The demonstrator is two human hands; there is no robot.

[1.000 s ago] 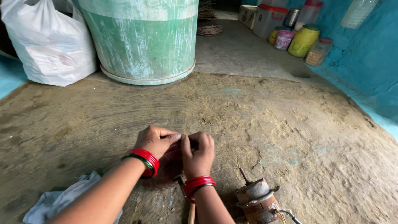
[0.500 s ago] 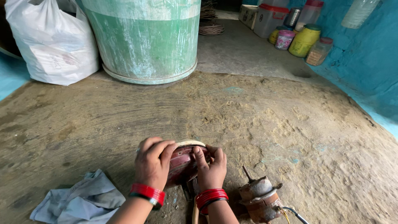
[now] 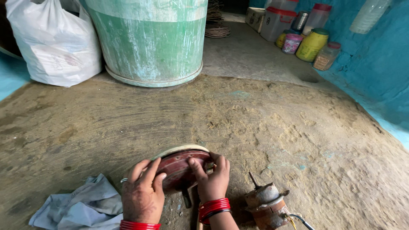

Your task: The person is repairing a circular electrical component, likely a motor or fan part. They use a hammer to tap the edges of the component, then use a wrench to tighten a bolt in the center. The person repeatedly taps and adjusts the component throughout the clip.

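Lifted a little higher than half a second before, the round red cover [image 3: 181,168] is now tipped up on its edge, so its pale rim shows along the top. 1 second ago both hands were pressed close together low on the floor, and the cover could hardly be seen. Now they are spread apart, 1 on each side.

The left hand [image 3: 142,194] is laid flat on the near face of the cover, fingers pointing up. The right hand [image 3: 213,181] is curled round the cover's right edge, with the thumb on the face. Both hands are clamped on the cover, so it is held and not just touched. Red bangles [image 3: 213,208] are worn on both wrists.

A dark stick-like part [image 3: 186,198] pokes down under the cover, between the 2 wrists. What it is cannot be told.

Just right of the right hand, a rusty motor [image 3: 266,204] with a thin shaft is stood on the dirt floor [image 3: 277,127]. A crumpled blue cloth [image 3: 81,206] is lying left of the left hand. Farther off, a big green drum [image 3: 151,38] and a white plastic bag [image 3: 55,42] are set by the wall, and jars [image 3: 313,44] are lined up at the far right.
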